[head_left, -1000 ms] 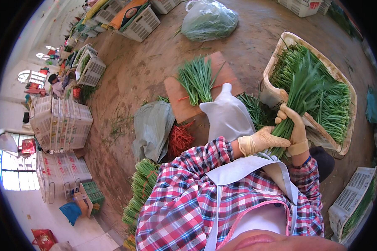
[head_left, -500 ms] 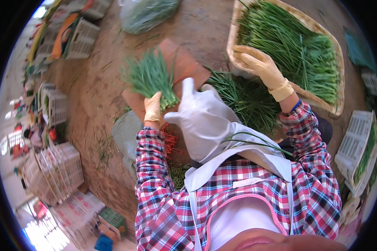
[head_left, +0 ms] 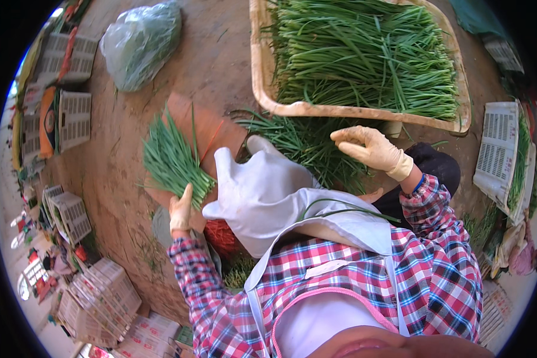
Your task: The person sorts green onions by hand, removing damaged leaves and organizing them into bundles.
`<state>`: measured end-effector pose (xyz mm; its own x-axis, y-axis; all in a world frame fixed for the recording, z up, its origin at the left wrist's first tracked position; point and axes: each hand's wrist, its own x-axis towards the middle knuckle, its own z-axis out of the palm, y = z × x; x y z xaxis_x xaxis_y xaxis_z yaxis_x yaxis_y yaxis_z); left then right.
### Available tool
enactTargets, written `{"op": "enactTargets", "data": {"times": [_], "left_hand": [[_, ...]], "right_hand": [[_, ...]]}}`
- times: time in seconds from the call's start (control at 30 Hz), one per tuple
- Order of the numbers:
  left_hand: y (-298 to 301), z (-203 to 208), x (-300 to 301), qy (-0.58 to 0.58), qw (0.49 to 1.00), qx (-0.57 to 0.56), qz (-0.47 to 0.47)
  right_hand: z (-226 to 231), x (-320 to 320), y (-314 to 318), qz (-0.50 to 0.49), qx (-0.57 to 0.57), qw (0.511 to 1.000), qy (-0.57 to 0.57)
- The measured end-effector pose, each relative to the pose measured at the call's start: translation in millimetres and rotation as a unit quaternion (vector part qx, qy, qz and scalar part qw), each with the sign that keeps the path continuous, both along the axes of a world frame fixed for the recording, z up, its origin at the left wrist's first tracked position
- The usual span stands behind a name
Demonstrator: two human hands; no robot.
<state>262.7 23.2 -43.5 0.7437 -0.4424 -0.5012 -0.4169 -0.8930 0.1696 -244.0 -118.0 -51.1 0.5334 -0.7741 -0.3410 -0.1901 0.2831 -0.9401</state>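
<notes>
My left hand (head_left: 182,210), in a pale rubber glove, grips the lower end of a bunch of chives (head_left: 172,156). The bunch rests on a reddish-brown board (head_left: 182,110), its leaf tips pointing away from me. Across the board runs a thin red tie (head_left: 212,140). My right hand (head_left: 370,149), gloved too, is raised with fingers stretched out and nothing in it. Below and beside it lies a loose heap of chives (head_left: 328,152) on the floor. A tangle of red ties (head_left: 222,238) sits near my left forearm, partly behind the grey apron (head_left: 262,188).
Just beyond my right hand stands a cream basket (head_left: 340,109) filled with chives in rows. A clear plastic bag (head_left: 143,45) of greens lies far left. White crates (head_left: 74,119) line the left side; another crate (head_left: 495,152) with chives stands at right.
My right hand has moved from the basket's rim to above the loose heap. The view has shifted, so the basket appears further left. My left hand keeps its grip on the bunch.
</notes>
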Motion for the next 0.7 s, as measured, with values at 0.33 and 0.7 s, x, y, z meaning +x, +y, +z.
{"op": "enactTargets", "data": {"times": [0.33, 0.7], "left_hand": [[-100.2, 70.8, -125.3, 0.057, 0.939, -0.305, -0.145], [-170.3, 54.9, -206.8, 0.386, 0.843, -0.356, -0.116]], "right_hand": [[-5.3, -101.4, -110.1, -0.033, -0.123, 0.894, 0.43], [-54.1, -90.9, -137.8, -0.131, 0.023, 0.945, 0.298]]}}
